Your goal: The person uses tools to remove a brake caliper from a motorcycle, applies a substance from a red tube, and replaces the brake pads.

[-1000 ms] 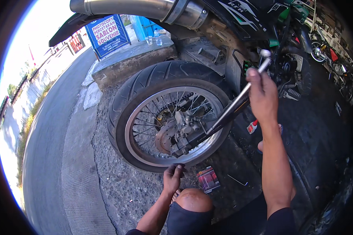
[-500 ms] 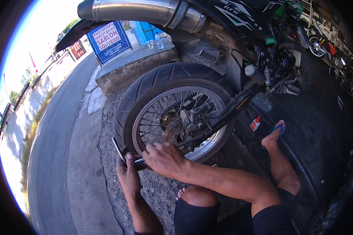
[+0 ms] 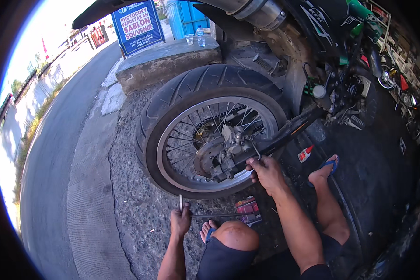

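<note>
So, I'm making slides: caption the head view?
Left hand holding a bar, right hand beside a motorcycle's wheel.

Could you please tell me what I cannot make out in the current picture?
- Head view: middle of the bent metal tool; the left hand covers it.
- Head view: lower end of the thin metal rod by the brake caliper; the right hand obscures it, so its grip is unclear.
- Head view: rest of the exhaust; cut off by the top edge.
- Head view: red piece at far right; too small to identify.

Black tyre, silvery rim, red-and-white bottle
</note>
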`<state>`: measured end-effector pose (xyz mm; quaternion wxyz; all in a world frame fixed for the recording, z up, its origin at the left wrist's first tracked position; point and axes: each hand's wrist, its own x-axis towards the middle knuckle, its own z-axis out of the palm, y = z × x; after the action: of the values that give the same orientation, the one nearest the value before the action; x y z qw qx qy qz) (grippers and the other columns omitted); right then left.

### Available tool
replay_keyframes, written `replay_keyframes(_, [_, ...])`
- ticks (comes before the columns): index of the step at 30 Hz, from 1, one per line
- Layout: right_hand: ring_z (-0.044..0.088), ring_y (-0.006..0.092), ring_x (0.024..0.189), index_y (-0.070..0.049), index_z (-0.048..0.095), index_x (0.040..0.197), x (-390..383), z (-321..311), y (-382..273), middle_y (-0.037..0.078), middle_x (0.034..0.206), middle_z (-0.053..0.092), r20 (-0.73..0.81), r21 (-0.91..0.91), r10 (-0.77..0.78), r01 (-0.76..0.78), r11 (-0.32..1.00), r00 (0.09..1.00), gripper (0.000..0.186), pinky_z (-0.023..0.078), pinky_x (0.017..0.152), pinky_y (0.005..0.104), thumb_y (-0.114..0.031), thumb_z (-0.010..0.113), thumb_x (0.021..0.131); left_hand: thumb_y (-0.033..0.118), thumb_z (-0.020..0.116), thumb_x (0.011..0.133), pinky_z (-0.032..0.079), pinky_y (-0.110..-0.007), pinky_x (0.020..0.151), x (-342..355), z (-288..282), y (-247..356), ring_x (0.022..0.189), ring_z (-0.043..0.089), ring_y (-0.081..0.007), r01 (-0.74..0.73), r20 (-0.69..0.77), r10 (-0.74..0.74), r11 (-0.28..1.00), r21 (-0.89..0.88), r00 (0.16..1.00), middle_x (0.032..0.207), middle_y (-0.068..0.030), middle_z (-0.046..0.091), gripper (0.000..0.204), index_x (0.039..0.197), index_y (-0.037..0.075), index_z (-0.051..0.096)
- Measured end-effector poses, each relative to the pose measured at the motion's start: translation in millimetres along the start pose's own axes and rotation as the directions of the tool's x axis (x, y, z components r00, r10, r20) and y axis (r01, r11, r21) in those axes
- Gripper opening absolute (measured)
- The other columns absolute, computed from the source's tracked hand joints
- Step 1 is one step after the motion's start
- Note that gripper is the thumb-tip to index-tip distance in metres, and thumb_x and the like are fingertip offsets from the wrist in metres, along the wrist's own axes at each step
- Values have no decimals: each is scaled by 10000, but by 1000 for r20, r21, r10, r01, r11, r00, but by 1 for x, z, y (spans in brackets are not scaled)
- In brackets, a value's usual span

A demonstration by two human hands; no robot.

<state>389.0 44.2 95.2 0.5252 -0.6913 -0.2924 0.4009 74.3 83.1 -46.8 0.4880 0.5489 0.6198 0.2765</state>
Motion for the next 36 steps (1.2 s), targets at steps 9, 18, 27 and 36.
replay_keyframes(9, [574, 91, 617, 20, 653, 1063, 3, -27, -6, 27, 765, 621, 24, -250, -140, 142, 958, 990, 283, 460, 532, 262, -235, 653, 942, 448, 579, 952, 502, -446, 663, -24, 157, -66, 671, 676, -287, -38, 565, -245, 896, 442, 788, 719, -209, 682, 468, 881, 5, 712])
replay_keyframes(18, [653, 285, 627, -73, 614, 1096, 7, -12, -20, 153, 797, 680, -56, -759, -564, 331, 560, 824, 324, 510, 630, 407, -217, 738, 834, 395, 592, 956, 500, -449, 636, -23, 183, -99, 638, 661, -278, -385, 839, -43, 874, 295, 543, 711, -166, 683, 404, 892, 11, 701])
replay_keyframes(27, [677, 283, 712, -42, 567, 1083, 6, -5, 0, 132, 813, 685, -38, -789, -803, 476, 390, 595, 300, 519, 636, 398, -161, 729, 859, 324, 600, 928, 505, -463, 696, -3, 148, -4, 771, 656, -433, -444, 654, 341, 896, -8, 675, 804, -232, 665, 312, 924, 27, 695])
replay_keyframes(36, [514, 117, 531, -61, 642, 953, -3, -6, -5, 3, 683, 588, 346, 695, 166, -371, 616, 923, 275, 391, 490, 250, -335, 618, 960, 178, 801, 699, 443, -465, 891, 27, 67, 205, 1086, 547, -355, -917, 123, 945, 254, 307, 303, 1191, -185, 562, 606, 1230, 35, 547])
